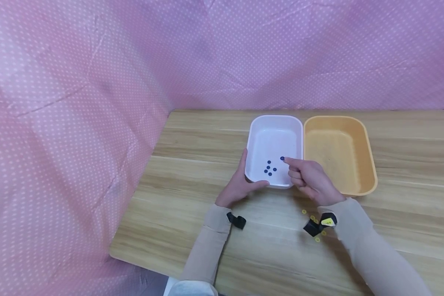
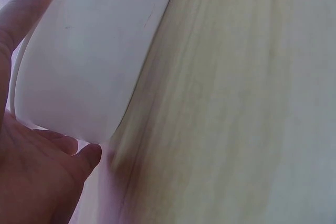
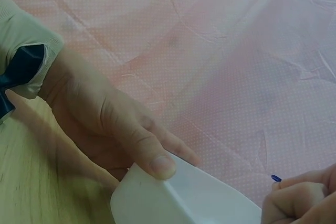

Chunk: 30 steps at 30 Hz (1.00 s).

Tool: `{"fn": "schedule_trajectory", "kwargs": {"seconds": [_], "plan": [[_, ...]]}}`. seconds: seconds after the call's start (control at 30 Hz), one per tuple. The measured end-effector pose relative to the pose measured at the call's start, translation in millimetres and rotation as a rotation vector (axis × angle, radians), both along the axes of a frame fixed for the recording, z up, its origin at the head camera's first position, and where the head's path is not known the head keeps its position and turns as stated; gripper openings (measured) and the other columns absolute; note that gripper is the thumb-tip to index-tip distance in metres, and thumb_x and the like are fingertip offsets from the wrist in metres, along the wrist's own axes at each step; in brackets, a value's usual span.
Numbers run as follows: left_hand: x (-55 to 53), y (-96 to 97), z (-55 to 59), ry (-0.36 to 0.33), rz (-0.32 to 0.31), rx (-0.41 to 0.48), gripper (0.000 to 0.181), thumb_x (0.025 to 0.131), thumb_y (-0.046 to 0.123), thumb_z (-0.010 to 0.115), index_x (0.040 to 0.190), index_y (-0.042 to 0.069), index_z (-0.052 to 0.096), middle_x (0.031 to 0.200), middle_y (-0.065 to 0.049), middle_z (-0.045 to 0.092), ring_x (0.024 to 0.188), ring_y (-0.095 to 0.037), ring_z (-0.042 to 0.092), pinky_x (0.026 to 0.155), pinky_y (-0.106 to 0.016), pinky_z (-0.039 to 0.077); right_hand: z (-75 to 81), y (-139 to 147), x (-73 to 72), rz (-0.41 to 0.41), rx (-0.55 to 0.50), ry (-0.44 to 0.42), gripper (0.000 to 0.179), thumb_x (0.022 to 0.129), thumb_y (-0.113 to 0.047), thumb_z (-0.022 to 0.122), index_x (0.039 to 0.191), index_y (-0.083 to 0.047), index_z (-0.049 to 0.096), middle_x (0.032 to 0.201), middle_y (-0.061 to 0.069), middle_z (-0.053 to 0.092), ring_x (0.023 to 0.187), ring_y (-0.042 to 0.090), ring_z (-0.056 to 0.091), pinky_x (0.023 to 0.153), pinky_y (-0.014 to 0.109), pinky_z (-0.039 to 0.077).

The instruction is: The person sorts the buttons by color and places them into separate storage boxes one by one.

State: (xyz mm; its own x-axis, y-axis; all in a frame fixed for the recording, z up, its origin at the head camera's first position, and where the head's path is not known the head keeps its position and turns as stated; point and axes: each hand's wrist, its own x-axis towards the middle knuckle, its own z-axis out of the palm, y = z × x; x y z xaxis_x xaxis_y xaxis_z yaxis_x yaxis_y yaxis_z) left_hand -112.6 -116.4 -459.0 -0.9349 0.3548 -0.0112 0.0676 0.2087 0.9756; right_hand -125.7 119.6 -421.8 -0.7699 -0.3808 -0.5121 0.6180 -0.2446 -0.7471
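Yellow beads (image 1: 313, 218) lie on the table (image 1: 410, 164) near the right wrist, not yet sorted. Left hand (image 1: 238, 186) grips the white tray (image 1: 275, 123) at its near-left corner. Right hand (image 1: 311, 180) pinches a blue bead (image 1: 282, 158) over the tray, probably mid-drop. Five blue beads (image 1: 269, 167) already in. Orange tray (image 1: 340, 152) beside it looks empty.

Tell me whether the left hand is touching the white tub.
Touching. The right wrist view shows the left hand with its thumb pressed on the white tub rim.
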Motion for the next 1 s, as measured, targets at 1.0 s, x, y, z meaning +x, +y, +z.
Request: {"fn": "schedule_trajectory", "kwargs": {"seconds": [1.0], "plan": [[0.0, 1.1, -6.1, 0.013, 0.032, 0.008, 0.12, 0.078, 0.016, 0.083, 0.156, 0.019, -0.008, 0.155, -0.01, 0.029, 0.125, -0.028, 0.046, 0.108, -0.042, 0.034, 10.3, 16, 6.8, -0.057, -0.265, 0.098, 0.019, 0.1, -0.018, 0.055, 0.084, -0.008, 0.051, 0.058, -0.003, 0.032, 0.047, 0.011, 0.028, 0.045, 0.022, 0.021]]}}
